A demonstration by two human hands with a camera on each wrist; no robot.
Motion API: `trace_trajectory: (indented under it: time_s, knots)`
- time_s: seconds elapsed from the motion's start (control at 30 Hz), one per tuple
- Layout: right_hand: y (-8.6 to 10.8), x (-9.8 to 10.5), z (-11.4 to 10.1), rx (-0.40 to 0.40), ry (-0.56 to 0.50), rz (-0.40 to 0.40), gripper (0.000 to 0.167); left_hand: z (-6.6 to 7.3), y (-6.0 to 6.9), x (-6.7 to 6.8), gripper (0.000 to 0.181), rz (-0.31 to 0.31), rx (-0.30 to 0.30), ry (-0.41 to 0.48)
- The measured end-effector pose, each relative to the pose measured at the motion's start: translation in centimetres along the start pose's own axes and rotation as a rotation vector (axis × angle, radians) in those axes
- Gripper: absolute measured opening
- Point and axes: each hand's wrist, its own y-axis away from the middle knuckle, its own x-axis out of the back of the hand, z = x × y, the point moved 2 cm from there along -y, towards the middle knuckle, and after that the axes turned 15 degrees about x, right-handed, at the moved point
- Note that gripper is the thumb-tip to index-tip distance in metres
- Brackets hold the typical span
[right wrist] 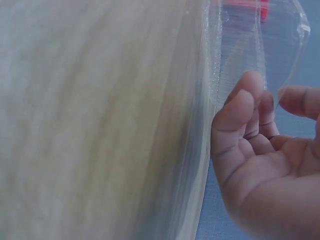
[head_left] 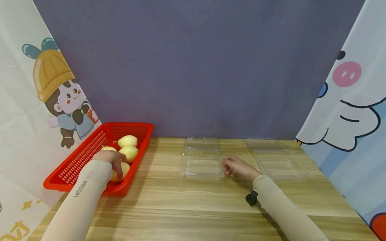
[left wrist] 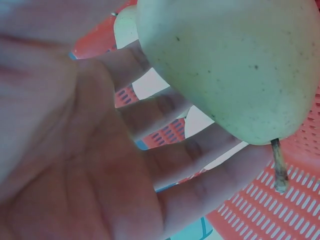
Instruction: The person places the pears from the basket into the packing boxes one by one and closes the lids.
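Note:
In the head view, my left hand (head_left: 111, 158) reaches into the red basket (head_left: 132, 190) and grips a pale yellow pear (head_left: 123, 172). Up close in the left wrist view, that pear (left wrist: 235, 65) has a short brown stem, and several fingers (left wrist: 175, 155) reach behind it; the thumb is hard to make out. On the table, my right hand (head_left: 238, 167) is at the right edge of a clear plastic container (head_left: 202, 165) with its lid laid back. The right wrist view has the thumb and curled fingers pinching the thin clear rim (right wrist: 295, 55).
More pears (head_left: 128, 141) lie in the basket's far right part. A second clear container (head_left: 277, 165) stands open on the right of the wooden table (head_left: 181, 207). A grey cloth wall (head_left: 199, 67) rises behind the table, with printed curtains at both sides.

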Motion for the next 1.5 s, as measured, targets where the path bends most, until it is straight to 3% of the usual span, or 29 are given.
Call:
trace_trajectory:
  time_s: [0.1,0.3,0.4,0.53,0.63,0.9,1.13,1.33,1.5]
  knots:
    - [-0.1,-0.1,0.1,-0.004,-0.036,0.023,0.029,-0.2,-0.1,0.0,0.083,-0.006,-0.009,0.003]
    - [-0.2,-0.3,0.0,-0.014,-0.139,0.064,0.029,-0.6,0.6,0.2,0.081,-0.009,0.018,0.128]
    - [-0.2,-0.3,0.0,-0.026,-0.185,0.08,0.033,-0.5,0.8,0.6,0.073,-0.001,-0.021,0.067]
    - [-0.2,-0.3,0.1,-0.04,-0.245,0.104,0.041,0.0,0.8,1.1,0.061,0.003,-0.104,-0.111]
    - [-0.2,-0.3,0.1,-0.045,-0.281,0.116,0.047,0.2,0.7,1.4,0.058,-0.01,-0.141,-0.191]
    - [-0.2,-0.3,0.1,-0.058,-0.353,0.128,0.051,0.8,1.0,2.4,0.067,-0.027,-0.16,-0.243]
    - [-0.3,-0.3,0.1,-0.062,-0.381,0.125,0.052,1.0,1.6,3.3,0.071,0.013,-0.147,-0.285]
    - [-0.4,-0.3,0.1,-0.068,-0.385,0.134,0.05,1.3,1.6,3.6,0.075,-0.008,-0.145,-0.261]
    - [-0.4,-0.3,0.1,-0.065,-0.386,0.135,0.049,1.7,1.7,3.6,0.074,-0.005,-0.189,-0.295]
